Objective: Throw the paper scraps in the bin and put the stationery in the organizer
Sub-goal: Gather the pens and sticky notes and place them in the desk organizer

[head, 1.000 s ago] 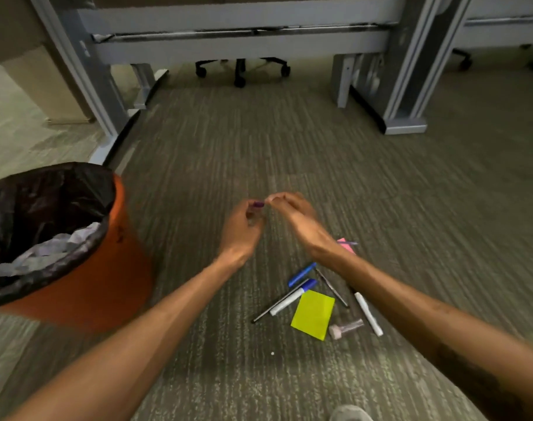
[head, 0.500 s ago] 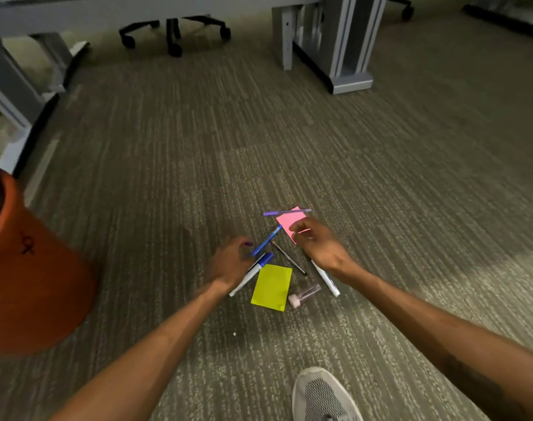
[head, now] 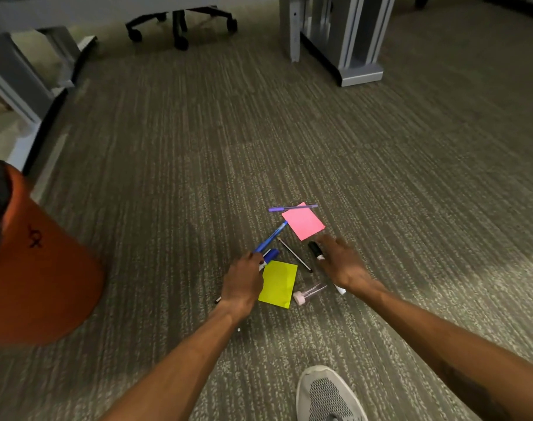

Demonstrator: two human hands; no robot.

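Observation:
Stationery and sticky notes lie scattered on the carpet. My left hand [head: 244, 281] pinches the lower end of a blue pen [head: 273, 237], right above a blue-capped marker [head: 270, 256]. My right hand [head: 341, 264] rests with spread fingers over a white marker with a black cap [head: 314, 249]; the palm hides its middle. A pink note [head: 303, 223] lies beyond, with a purple pen [head: 292, 207] at its far edge. A yellow note [head: 277, 282], a thin dark pen [head: 294, 255] and a clear pink-capped tube [head: 309, 293] lie between my hands. No organizer is in view.
The orange bin [head: 46, 268] with its black liner stands at the left edge. My white shoe [head: 329, 393] is at the bottom. Grey desk legs [head: 347, 41] and a chair base [head: 180, 22] stand at the far end of the carpet.
Both hands came down from chest height to the pile. The right hand slid back from the pink note onto the black-capped marker. The left hand closed on the blue pen.

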